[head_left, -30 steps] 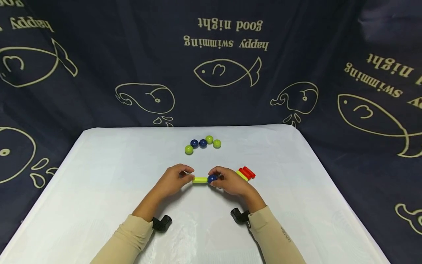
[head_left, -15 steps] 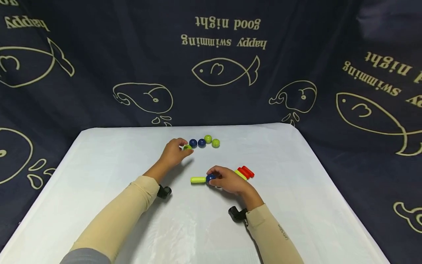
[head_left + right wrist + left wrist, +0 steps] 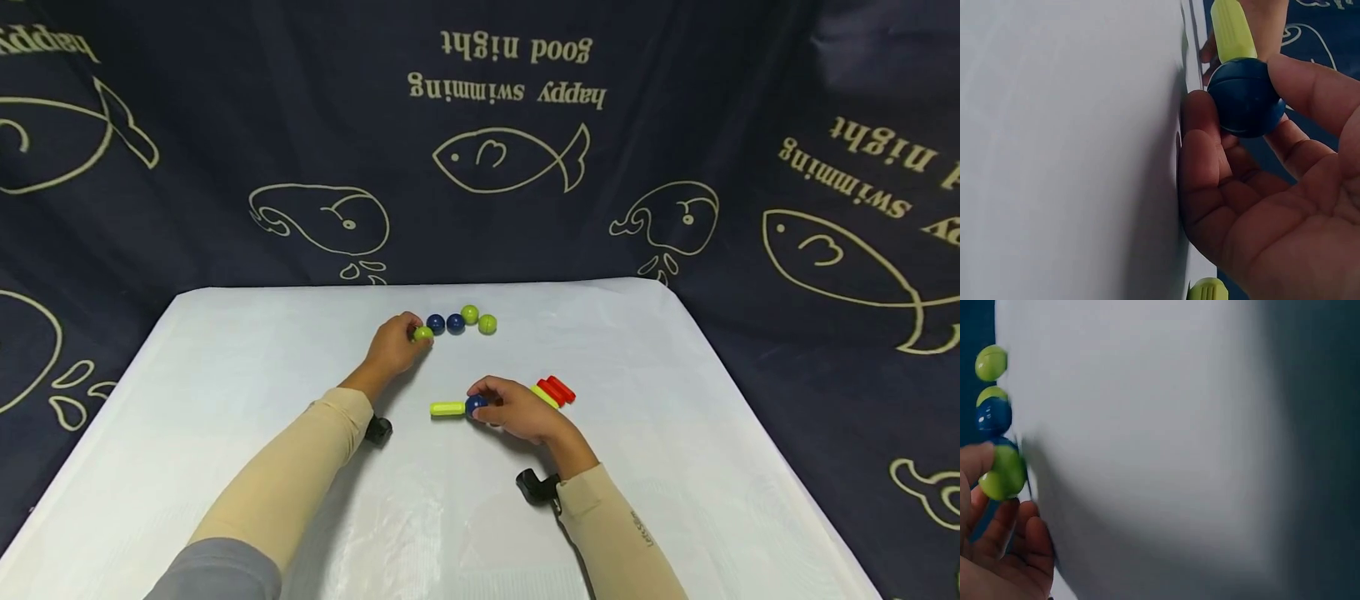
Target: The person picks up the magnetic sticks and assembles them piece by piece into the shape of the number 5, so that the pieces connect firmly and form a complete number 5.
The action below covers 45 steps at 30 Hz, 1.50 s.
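My left hand pinches a lime-green ball between thumb and fingers at the left end of a row of balls; the left wrist view has that green ball at the fingertips. Closer to me, my right hand grips a dark blue ball. A yellow-green ribbed stick juts left from this ball, its end against it. In the right wrist view the blue ball sits between thumb and curled fingers, with the stick beyond.
Beside the left hand, two dark blue balls and two green balls lie in a row toward the far table edge. Right of the right hand lie two red sticks and a yellow-green one. A dark printed cloth hangs behind the white table.
My left hand has left the yellow-green stick, reached forward to the row of balls and taken hold of the leftmost green ball. My right hand keeps its grip on the blue ball.
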Available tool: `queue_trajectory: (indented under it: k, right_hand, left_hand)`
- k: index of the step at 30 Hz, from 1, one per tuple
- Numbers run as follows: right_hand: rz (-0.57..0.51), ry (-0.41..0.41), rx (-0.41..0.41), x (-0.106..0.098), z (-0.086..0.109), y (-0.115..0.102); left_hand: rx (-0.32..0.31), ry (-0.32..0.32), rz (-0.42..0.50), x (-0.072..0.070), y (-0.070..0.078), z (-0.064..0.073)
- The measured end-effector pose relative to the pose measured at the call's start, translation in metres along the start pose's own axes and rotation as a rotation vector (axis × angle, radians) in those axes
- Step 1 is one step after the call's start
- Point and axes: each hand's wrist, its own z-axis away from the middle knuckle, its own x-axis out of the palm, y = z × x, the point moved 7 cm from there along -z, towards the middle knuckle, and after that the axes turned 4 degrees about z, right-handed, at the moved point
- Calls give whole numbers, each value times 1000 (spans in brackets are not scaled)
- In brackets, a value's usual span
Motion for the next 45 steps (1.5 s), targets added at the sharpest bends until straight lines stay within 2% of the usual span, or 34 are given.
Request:
queue_trajectory:
  k: [4,9,14,20,24,29,32,38,45]
  right_hand:
    - [8,-4,-1,2,0,-1]
    - [1,6,-4,3,-1,-2]
    - [23,16,3,1,0,-3]
    - [30,20,-3,2,-3,-6]
    - [12,7,-1,4,-6,-7]
    - [10,14,24,1,-3,-4]
    - [13,20,29,0,-1,-3]
    - [3,19,23,0,-1,-2]
    - [-11,23,18,1,-2,0]
  left_hand:
    - [-32,-71,49,-3,-3,5]
    - [-110,-172,175,-7,-11,18]
    - [-136,-202,249,-10,-18,31]
    - [-140,-242,344,-16,-17,53]
    - [-112,-237,388,-20,-14,73]
    - [-84,-243,406,-10,-6,98]
    - [-90,-241,439,-5,-3,109]
    - [-106,-217,475,-3,-9,121]
    - [-93,-176,458,2,-14,126]
